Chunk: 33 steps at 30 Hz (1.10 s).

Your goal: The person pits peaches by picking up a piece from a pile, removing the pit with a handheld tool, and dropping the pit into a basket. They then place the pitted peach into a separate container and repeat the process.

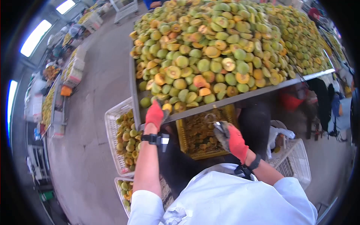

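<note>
Head view: gloved hands working at the edge of a fruit heap

Halved fruit (202,56) is lying heaped on the metal-rimmed counter (262,91), reaching its near-left corner. The left hand (155,113) is curling at that corner beside a yellow-orange piece (167,107); whether its grip is closing on the piece is impossible to tell. The right hand (234,140) is gripping a small tool (218,125) with a shiny metal part, above a yellow crate (182,137) that is holding brownish scraps. A white crate (111,131) is standing to the left, holding more fruit.

Each piece is probably feeling light and fairly firm, with the cut face turning slippery where juice is showing. Fingers are likely holding best around the rounded skin side, pressing gently, since the orange, riper-looking pieces may be bruising easily. The tool is seemingly stiff and light, so its handle end is offering the safer hold.
</note>
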### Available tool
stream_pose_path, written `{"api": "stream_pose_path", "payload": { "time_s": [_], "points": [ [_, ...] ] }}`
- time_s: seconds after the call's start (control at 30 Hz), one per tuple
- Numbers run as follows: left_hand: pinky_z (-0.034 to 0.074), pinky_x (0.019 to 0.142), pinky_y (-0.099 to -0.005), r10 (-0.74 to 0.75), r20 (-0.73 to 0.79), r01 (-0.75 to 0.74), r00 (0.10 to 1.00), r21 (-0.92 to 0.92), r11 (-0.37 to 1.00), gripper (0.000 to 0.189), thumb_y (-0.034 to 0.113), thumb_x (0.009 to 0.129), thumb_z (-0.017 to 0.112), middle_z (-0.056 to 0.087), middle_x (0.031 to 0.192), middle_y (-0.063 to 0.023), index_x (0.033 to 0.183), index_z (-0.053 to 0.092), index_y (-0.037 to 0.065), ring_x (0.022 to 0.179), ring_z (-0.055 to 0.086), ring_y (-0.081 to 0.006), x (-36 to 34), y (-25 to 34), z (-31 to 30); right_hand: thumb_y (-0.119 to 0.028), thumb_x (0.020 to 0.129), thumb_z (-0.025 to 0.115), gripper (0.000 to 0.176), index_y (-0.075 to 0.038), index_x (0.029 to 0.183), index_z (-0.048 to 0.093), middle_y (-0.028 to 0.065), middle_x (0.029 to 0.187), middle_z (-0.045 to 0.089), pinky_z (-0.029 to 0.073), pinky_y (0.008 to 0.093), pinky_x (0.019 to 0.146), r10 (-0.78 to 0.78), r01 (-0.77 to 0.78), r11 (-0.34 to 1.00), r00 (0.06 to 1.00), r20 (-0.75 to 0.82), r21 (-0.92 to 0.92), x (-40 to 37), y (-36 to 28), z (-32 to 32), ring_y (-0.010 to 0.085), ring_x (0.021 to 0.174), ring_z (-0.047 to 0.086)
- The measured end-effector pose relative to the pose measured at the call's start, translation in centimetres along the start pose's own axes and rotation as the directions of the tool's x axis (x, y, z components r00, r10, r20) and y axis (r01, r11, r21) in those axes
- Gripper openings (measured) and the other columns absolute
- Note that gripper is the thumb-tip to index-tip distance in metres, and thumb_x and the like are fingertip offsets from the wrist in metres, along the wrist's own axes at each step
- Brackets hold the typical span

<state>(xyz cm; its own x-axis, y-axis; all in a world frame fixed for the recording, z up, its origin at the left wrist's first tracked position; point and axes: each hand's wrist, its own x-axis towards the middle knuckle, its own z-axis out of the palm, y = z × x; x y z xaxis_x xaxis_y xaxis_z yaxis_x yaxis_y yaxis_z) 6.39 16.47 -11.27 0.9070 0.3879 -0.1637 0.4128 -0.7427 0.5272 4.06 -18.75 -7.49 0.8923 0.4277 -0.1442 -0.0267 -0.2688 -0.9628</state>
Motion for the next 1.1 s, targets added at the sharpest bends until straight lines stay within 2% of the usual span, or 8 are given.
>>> {"api": "stream_pose_path", "payload": {
  "time_s": [0.13,0.17,0.27,0.33,0.4,0.47,0.93,1.1],
  "points": [
    [0.056,0.074,-0.0368,0.054,-0.038,-0.061,0.998,-0.837,0.543,0.048,0.017,0.08,0.07,0.061,0.104,-0.0123,0.122,0.048,0.006,0.091,0.064,-0.0293,-4.7,3.9,-1.2,-0.019,0.094,0.055,0.015,-0.006,0.1,0.058,0.0009,0.087,0.058,0.048,0.0233,0.067,0.217,-0.116,0.738,0.974,-0.072,0.665,0.7,0.4,0.9,0.0087,0.075,0.056],
    [0.056,0.074,-0.0368,0.037,-0.038,-0.052,0.999,-0.835,0.548,0.048,0.017,0.08,0.07,0.061,0.104,-0.0123,0.122,0.048,0.006,0.091,0.064,-0.0293,-6.7,4.7,-2.1,-0.023,0.095,0.052,0.018,-0.008,0.102,0.058,-0.0002,0.089,0.058,0.048,0.0221,0.067,0.021,-0.028,0.988,0.999,-0.046,-0.153,0.1,-2.9,-0.1,0.0074,0.075,0.056],
    [0.059,0.064,-0.0315,0.022,0.238,0.239,0.971,-0.966,-0.1,0.035,0.018,0.088,0.063,0.062,0.096,-0.0089,0.119,0.051,0.007,0.081,0.066,-0.0267,-11.3,8.9,-2.0,-0.021,0.095,0.053,0.017,-0.006,0.102,0.057,-0.0002,0.09,0.057,0.048,0.0224,0.068,0.068,-0.141,0.775,0.988,0.14,0.616,-0.1,-1.6,1.2,0.0072,0.076,0.055],
    [0.058,0.063,-0.0301,0.133,0.303,0.33,0.944,-0.879,-0.345,0.031,0.027,0.095,0.054,0.063,0.093,-0.0091,0.117,0.051,0.006,0.08,0.066,-0.0262,-12.1,9.0,-1.2,-0.024,0.098,0.047,0.022,-0.005,0.1,0.058,0.0013,0.092,0.059,0.048,0.0202,0.072,-0.198,0.193,0.98,0.976,0.092,0.055,-0.5,-4.3,1.8,0.0082,0.083,0.057],
    [0.058,0.066,-0.0297,0.242,0.287,0.358,0.927,-0.871,-0.337,0.041,0.041,0.099,0.042,0.064,0.097,-0.0108,0.116,0.051,0.004,0.082,0.066,-0.0242,-12.6,9.5,0.1,-0.019,0.097,0.049,0.017,-0.005,0.1,0.057,0.0004,0.091,0.059,0.049,0.0223,0.07,-0.132,0.107,0.983,0.978,0.16,0.152,-1.0,-6.5,2.1,0.0097,0.081,0.058],
    [0.056,0.072,-0.0294,0.141,-0.216,-0.258,0.966,-0.824,0.505,0.052,0.048,0.099,0.034,0.064,0.101,-0.0128,0.117,0.05,0.003,0.086,0.066,-0.0222,-13.5,10.4,1.3,-0.024,0.098,0.049,0.021,-0.006,0.103,0.057,0.0001,0.093,0.059,0.048,0.0212,0.07,0.135,-0.251,0.829,0.957,0.257,0.5,-1.1,-7.1,2.6,0.0084,0.082,0.057],
    [0.056,0.077,-0.0331,-0.098,-0.031,-0.017,0.995,-0.99,0.141,0.048,0.042,0.102,0.032,0.064,0.099,-0.012,0.111,0.054,0.0,0.087,0.065,-0.0213,-14.4,12.0,3.0,-0.034,0.098,0.044,0.031,-0.006,0.093,0.056,0.0054,0.073,0.059,0.046,0.0334,0.055,-0.218,0.275,0.93,0.946,0.239,-0.243,-1.3,-4.1,2.7,0.0206,0.061,0.055],
    [0.055,0.072,-0.031,-0.116,-0.106,-0.082,0.988,-0.977,0.196,0.048,0.042,0.102,0.032,0.065,0.096,-0.0085,0.109,0.056,0.001,0.079,0.065,-0.0186,-15.1,12.9,3.2,-0.042,0.1,0.035,0.043,-0.006,0.09,0.057,0.001,0.071,0.055,0.046,0.0336,0.057,0.525,-0.636,0.763,0.714,0.464,0.116,-1.1,-6.8,2.2,0.016,0.063,0.054]
  ]
}}
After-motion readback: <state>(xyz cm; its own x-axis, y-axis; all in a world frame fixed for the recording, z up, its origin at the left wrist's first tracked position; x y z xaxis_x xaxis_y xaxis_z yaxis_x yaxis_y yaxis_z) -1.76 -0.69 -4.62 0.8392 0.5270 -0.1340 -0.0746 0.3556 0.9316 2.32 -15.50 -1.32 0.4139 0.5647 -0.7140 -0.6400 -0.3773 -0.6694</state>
